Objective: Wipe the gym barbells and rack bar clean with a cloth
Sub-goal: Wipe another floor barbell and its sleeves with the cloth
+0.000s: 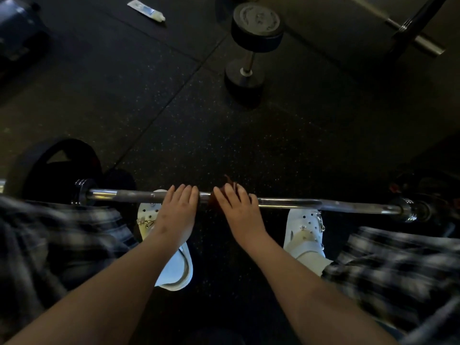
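The barbell [298, 202] lay across the floor [199, 135] just in front of my feet, running from nine o'clock to three o'clock across the lower middle of my view. The dark reddish cloth [213, 201] sat on the bar near its middle. My right hand [240, 212] covered it, fingers spread and curved over it, holding it against the steel. A tuft of it stuck out past my fingertips toward twelve o'clock.

My left hand [178, 212] rested on the bar just beside the cloth, on its nine o'clock side. Its fingers lay close together and nearly straight across the top. I could not tell where the thumb sat.

At the nine o'clock end of the bar a big black weight plate [49, 165] stood on edge behind the collar. The three o'clock end faded into shadow.

My white clogs [305, 232] sat under the bar toward six o'clock, one below each wrist, with my plaid trousers [398, 265] blurred at both lower corners.

Farther out at twelve o'clock a black dumbbell [251, 46] lay on the speckled rubber floor. A small white tube [146, 9] lay at eleven o'clock near the top edge, and a second steel bar [423, 43] reached in at one o'clock.
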